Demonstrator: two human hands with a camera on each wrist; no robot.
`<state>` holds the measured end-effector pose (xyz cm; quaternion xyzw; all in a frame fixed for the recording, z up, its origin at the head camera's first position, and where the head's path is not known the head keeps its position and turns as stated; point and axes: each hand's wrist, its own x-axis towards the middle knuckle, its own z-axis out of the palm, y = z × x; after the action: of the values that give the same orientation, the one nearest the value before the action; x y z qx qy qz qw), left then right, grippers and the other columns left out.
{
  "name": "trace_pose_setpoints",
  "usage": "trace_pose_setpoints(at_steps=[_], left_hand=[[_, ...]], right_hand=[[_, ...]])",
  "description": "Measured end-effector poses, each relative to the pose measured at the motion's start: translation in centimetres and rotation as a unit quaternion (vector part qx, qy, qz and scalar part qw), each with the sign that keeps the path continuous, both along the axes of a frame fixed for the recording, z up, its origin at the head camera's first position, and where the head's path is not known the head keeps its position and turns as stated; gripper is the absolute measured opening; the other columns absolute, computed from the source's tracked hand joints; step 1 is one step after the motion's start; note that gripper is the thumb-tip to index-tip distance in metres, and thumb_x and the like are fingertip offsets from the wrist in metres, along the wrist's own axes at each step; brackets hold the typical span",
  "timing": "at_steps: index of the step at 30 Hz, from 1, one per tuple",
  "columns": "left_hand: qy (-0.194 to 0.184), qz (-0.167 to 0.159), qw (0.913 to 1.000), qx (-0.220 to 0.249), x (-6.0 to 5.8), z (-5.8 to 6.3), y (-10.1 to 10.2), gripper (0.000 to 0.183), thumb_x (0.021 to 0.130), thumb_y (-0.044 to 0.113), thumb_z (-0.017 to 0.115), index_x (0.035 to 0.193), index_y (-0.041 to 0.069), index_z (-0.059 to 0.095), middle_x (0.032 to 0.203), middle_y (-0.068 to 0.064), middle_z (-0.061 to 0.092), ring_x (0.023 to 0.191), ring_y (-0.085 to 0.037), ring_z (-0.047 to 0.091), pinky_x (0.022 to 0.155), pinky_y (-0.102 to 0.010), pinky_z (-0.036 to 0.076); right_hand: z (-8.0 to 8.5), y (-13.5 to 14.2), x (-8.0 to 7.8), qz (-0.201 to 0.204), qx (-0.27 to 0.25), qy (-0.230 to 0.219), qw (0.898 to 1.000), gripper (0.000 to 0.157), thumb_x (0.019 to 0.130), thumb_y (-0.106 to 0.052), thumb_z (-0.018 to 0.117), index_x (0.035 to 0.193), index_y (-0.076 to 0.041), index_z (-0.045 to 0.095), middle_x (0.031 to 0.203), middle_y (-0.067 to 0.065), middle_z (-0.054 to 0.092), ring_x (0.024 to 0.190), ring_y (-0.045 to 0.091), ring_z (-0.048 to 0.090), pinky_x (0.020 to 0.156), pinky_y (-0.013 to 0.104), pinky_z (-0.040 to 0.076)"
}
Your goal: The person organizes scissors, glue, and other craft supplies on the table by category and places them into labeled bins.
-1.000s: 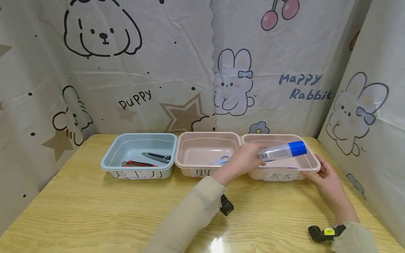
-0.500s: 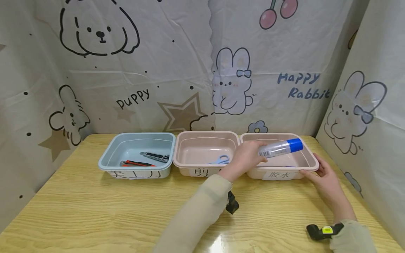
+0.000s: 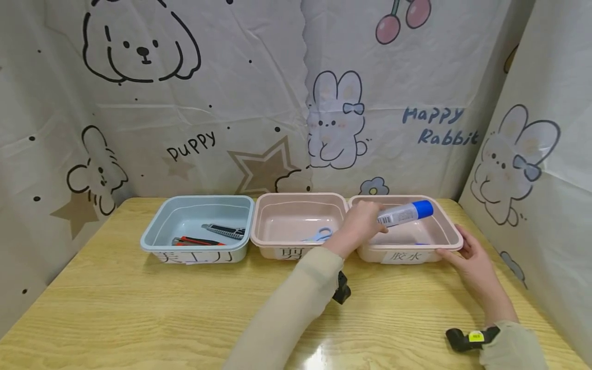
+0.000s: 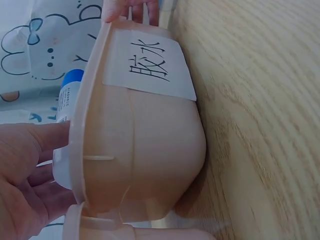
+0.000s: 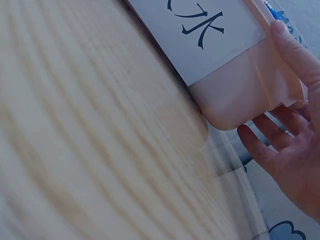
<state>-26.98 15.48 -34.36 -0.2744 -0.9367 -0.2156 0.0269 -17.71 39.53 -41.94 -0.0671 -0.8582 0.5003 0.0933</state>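
My left hand grips the lower end of a clear glue bottle with a blue cap. The bottle slants over the right-hand pink bin, its cap pointing right and up. In the left wrist view, the fingers are behind the bin's rim, around the bottle. My right hand holds the same bin at its front right corner, thumb on the rim and fingers beneath it in the right wrist view. A bit of blue shows low inside this bin, mostly hidden by the front rim.
A middle pink bin holds scissors with light blue handles. To its left, a light blue bin contains a grey-black utility knife and a red-black one. Patterned cloth hangs behind the wooden table.
The left hand has drawn the bottle slightly left and up over the bin. The right hand keeps its hold on the corner. The whole head view has shifted a little.
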Motion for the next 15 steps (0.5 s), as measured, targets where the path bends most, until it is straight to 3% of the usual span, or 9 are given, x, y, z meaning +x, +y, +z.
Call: trace_pose_setpoints(at_steps=[9, 15], left_hand=[[0.021, -0.004, 0.9974, -0.068, -0.2, -0.6, 1.0, 0.021, 0.071, 0.031, 0.077, 0.083, 0.019, 0.064, 0.074, 0.009, 0.062, 0.064, -0.007, 0.052, 0.060, -0.021, 0.043], [0.043, -0.008, 0.9951, -0.089, 0.0, -1.2, 1.3, 0.020, 0.072, 0.031, 0.076, 0.083, 0.020, 0.064, 0.077, 0.009, 0.062, 0.069, -0.007, 0.054, 0.062, -0.021, 0.045]], right_hand=[[0.2, 0.1, 0.1, -0.006, 0.016, -0.007, 1.000, 0.083, 0.086, -0.034, 0.060, 0.147, -0.023, 0.005, 0.151, 0.016, 0.014, 0.132, 0.030, 0.027, 0.088, 0.008, 0.038], [0.3, 0.0, 0.1, -0.003, 0.013, -0.006, 1.000, 0.083, 0.086, -0.034, 0.060, 0.147, -0.023, 0.006, 0.151, 0.015, 0.015, 0.132, 0.032, 0.027, 0.088, 0.008, 0.038]])
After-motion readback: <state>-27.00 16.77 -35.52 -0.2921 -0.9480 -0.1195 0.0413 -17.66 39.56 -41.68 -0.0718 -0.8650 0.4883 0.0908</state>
